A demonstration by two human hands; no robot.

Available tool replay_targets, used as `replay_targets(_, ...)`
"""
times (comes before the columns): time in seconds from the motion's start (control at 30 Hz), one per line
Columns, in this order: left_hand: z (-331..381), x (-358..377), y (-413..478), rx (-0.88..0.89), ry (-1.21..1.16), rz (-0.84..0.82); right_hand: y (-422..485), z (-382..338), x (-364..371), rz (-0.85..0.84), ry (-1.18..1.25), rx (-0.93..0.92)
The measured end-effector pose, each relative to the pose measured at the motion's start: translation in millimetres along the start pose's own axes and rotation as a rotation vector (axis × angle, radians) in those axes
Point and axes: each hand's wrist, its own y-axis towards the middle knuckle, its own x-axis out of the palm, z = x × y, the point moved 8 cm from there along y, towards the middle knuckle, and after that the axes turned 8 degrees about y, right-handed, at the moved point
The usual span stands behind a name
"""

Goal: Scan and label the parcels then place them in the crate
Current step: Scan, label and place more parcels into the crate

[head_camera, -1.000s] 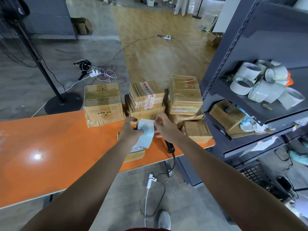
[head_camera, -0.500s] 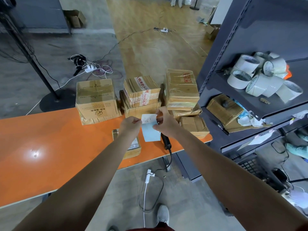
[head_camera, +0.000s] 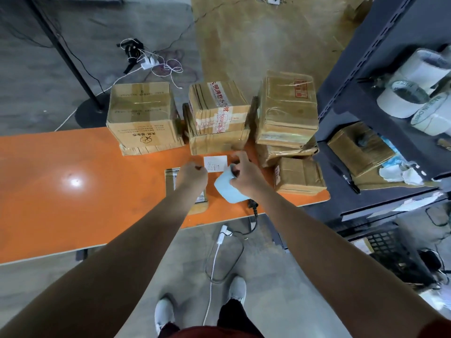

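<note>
Over the orange table (head_camera: pixel 73 203), my left hand (head_camera: pixel 191 175) has its fingers curled at the left edge of a small white label (head_camera: pixel 215 163) and seems to pinch it. My right hand (head_camera: pixel 245 175) grips the curled light-blue backing paper (head_camera: pixel 225 190), now apart from the label. Below my left hand lies a flat cardboard parcel (head_camera: pixel 170 178), mostly hidden by my wrist. More taped parcels stand behind: a big box (head_camera: pixel 144 115), a middle stack (head_camera: pixel 217 106), a right stack (head_camera: pixel 288 106) and a small box (head_camera: pixel 300 175). A black crate (head_camera: pixel 390 242) sits on the floor at the right.
A dark metal shelf (head_camera: pixel 346 76) on the right holds tape rolls (head_camera: pixel 415 69), a box and a pen. A black corded device (head_camera: pixel 252 203) lies under my right wrist at the table's edge. Cables and a fan stand (head_camera: pixel 90 111) occupy the floor beyond the table.
The label has come off the blue backing: one second ago both hands held them together, now the backing curls in my right hand. My view has tilted down.
</note>
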Motion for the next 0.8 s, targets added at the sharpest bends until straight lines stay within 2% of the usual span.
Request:
replay_targets(0.23,-39,4,11,-0.149,-0.138,0.009,8,21,23,-0.004,-0.018,0.060)
replay_targets(0.6,-63,-14,-4,-0.146,-0.161,-0.065,-7,8,37,-0.079,0.047,0.050)
replay_targets(0.8,-72,-32,-9,-0.131,-0.178,-0.074,-15,-20,34,-0.038,0.050,0.053)
